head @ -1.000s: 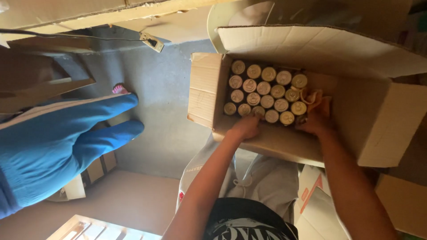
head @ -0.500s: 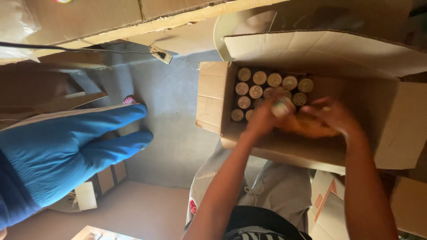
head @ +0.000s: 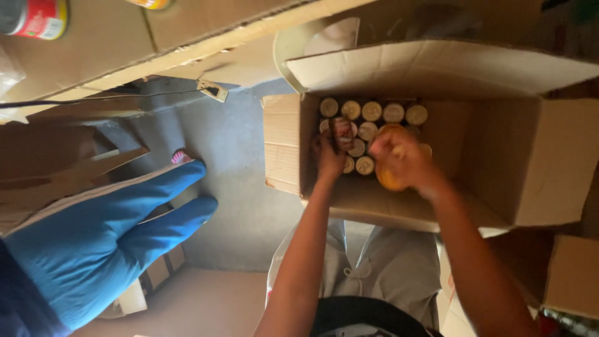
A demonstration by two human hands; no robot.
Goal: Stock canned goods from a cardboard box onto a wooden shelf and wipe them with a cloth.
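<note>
Grey concrete floor (head: 237,187) fills centre frame; upper right, an open cardboard box (head: 549,168) holds lidded jars (head: 372,111), left hand (head: 331,153) gripping one, right hand (head: 402,159) clasping an orange-labelled jar (head: 388,181)

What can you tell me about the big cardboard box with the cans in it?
The cardboard box is plain brown and sits open on the floor, its flaps folded outward. Rows of small round cans with pale metal tops stand upright inside, packed against the far wall, leaving the right part bare. The left hand and right hand both reach in over the cans. The near flap rests by the person's grey trousers.
</note>
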